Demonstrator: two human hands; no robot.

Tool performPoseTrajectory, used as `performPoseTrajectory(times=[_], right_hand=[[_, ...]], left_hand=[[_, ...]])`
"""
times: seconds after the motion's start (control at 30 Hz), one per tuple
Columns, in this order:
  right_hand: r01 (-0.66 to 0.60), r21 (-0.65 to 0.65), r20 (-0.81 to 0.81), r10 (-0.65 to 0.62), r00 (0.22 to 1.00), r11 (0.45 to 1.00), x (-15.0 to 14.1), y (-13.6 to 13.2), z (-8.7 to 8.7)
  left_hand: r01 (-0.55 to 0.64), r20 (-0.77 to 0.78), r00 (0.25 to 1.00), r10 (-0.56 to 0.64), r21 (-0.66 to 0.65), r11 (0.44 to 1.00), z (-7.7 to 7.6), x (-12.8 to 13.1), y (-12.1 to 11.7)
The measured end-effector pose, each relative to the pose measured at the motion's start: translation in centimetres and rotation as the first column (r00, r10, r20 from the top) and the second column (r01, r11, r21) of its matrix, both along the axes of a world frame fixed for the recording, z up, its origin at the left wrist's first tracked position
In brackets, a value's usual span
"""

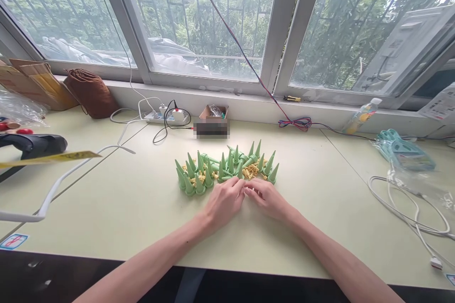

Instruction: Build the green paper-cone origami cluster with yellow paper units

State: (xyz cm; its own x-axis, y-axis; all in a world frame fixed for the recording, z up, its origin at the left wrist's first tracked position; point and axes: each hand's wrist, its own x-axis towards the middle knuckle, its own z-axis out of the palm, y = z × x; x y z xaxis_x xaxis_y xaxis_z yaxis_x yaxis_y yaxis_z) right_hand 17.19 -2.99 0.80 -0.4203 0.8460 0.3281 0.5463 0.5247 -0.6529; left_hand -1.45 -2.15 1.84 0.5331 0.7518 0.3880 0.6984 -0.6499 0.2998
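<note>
My left hand (227,199) and my right hand (265,196) come together over the table at the front of a cluster of green plastic pieces. Curled fingers close my left hand, and its fingertips hide whatever lies in them. The fingers of my right hand are bent in a pinch beside it; a small thing between the two hands cannot be made out. Just behind my left fingers rises a green cone (240,171), its base hidden. Several more green cones (199,185) stand point up at the left, others (273,174) at the right. Small yellow pieces (251,170) lie in piles among them.
Behind the cones sits a small open box (215,112), partly blurred out. A power strip (167,116) with cables, a brown pouch (90,92) and a bottle (361,116) line the window side. White cable (408,213) lies coiled at the right.
</note>
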Motion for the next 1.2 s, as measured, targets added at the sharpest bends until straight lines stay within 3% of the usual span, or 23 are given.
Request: performPoseTrajectory(times=[0.53,0.83,1.03,1.2], right_hand=[[0.016,0.001,0.041,-0.016,0.999,1.0,0.0,0.0,0.0],[0.014,0.014,0.049,-0.014,0.999,1.0,0.0,0.0,0.0],[0.012,-0.001,0.054,-0.012,0.998,1.0,0.0,0.1,-0.2],[0.01,-0.01,0.056,-0.009,0.998,1.0,0.1,0.1,-0.1]], left_hand=[[-0.009,-0.073,0.997,0.016,0.093,0.996,-0.3,-0.4,1.1],[0.003,-0.089,0.996,0.002,0.059,0.998,-0.4,-0.5,1.4],[-0.05,-0.047,0.998,0.052,0.054,0.997,-0.7,-0.6,1.5],[-0.159,-0.114,0.98,0.165,0.06,0.985,-0.6,-0.5,1.4]])
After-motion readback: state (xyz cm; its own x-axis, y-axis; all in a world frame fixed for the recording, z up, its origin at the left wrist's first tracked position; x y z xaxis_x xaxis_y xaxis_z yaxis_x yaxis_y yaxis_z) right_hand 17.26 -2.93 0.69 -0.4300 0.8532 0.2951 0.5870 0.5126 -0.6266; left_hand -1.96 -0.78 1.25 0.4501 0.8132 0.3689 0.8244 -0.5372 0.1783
